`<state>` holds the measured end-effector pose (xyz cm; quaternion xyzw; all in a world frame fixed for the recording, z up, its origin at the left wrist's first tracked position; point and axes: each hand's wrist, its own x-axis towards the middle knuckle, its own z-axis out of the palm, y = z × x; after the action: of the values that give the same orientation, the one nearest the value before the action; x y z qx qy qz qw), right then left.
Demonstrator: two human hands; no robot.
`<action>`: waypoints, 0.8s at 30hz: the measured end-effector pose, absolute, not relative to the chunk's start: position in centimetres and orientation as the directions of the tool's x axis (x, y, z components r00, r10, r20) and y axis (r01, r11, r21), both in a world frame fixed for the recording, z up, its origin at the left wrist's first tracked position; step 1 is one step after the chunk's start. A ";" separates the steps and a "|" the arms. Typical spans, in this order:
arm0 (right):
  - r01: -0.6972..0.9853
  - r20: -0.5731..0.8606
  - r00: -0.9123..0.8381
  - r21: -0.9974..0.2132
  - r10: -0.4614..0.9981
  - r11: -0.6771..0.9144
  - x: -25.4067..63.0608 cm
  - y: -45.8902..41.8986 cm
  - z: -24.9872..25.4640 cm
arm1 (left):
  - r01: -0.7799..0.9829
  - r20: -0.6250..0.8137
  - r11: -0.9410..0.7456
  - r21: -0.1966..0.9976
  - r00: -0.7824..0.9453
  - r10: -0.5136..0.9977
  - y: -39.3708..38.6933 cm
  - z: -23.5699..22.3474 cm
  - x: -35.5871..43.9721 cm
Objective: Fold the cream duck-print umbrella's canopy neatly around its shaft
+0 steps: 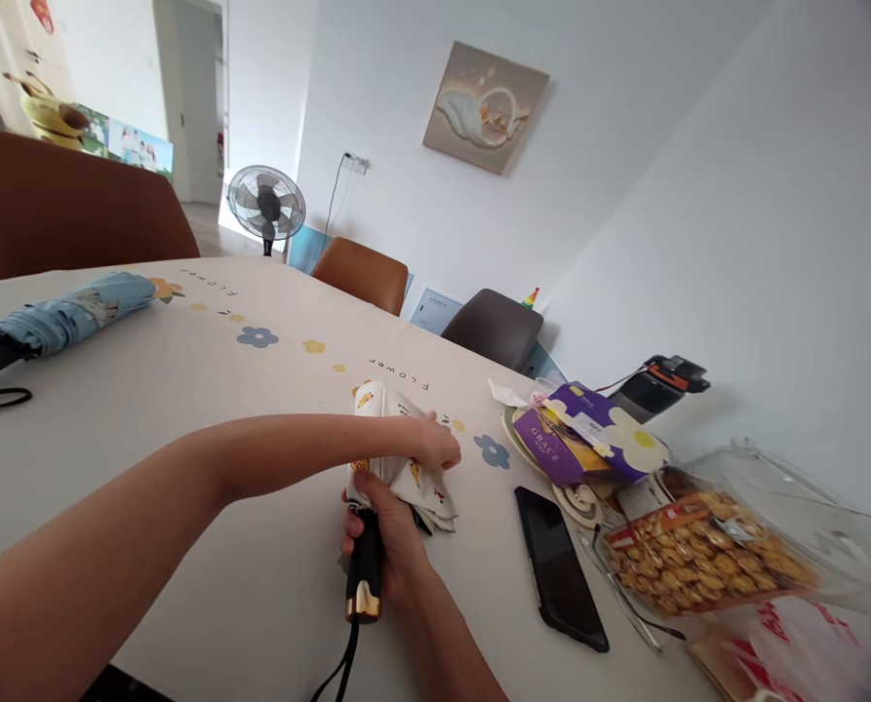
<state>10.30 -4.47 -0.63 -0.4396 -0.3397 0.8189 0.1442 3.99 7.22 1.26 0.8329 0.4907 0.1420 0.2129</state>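
A white folding umbrella (pixel 376 405) with small orange prints lies in front of me. Its canopy is loosely folded, with one flap spread toward the right. My right hand (pixel 395 531) is wrapped round the umbrella where the canopy meets its black, gold-tipped handle; a black wrist strap hangs below. From the left, my left arm crosses over the canopy. My left hand (pixel 435 444) is closed at the right edge of the loose fabric, its fingertips partly hidden. A blue folded umbrella (pixel 76 317) with a black handle rests at the table's far left.
On the right of the white table (pixel 259 565) lie a black phone (pixel 561 570), glasses (pixel 629 595), a purple box (pixel 552 444), a bag of cookies (pixel 713 546) and a plastic bag (pixel 808 643). Chairs (pixel 366 273) and a fan (pixel 266 203) stand beyond.
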 end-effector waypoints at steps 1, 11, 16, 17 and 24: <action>0.064 -0.623 -0.576 -0.680 0.530 -0.730 10.3 -4.5 -0.6 | 0.764 0.029 -0.439 0.473 0.485 0.874 7.2 1.3 4.1; 0.074 -0.604 -0.582 -0.705 0.544 -0.705 10.1 -4.6 -0.7 | 0.805 0.047 -0.451 0.386 0.471 0.881 6.8 1.1 3.2; 0.077 -0.618 -0.573 -0.694 0.538 -0.716 10.1 -4.5 -0.6 | 0.783 0.044 -0.491 0.382 0.515 0.856 6.6 0.8 2.7; 0.072 -0.617 -0.574 -0.693 0.538 -0.718 10.1 -4.5 -0.5 | 0.782 0.071 -0.497 0.378 0.510 0.857 6.5 1.0 2.7; 0.050 -0.604 -0.574 -0.700 0.553 -0.713 10.2 -4.5 -0.6 | 0.672 0.382 -0.392 0.628 0.172 0.908 4.1 4.1 0.9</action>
<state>10.22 -4.47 -0.62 -0.4349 -0.3465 0.8168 0.1538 0.90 4.11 4.13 0.7486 0.5276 0.3683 0.1601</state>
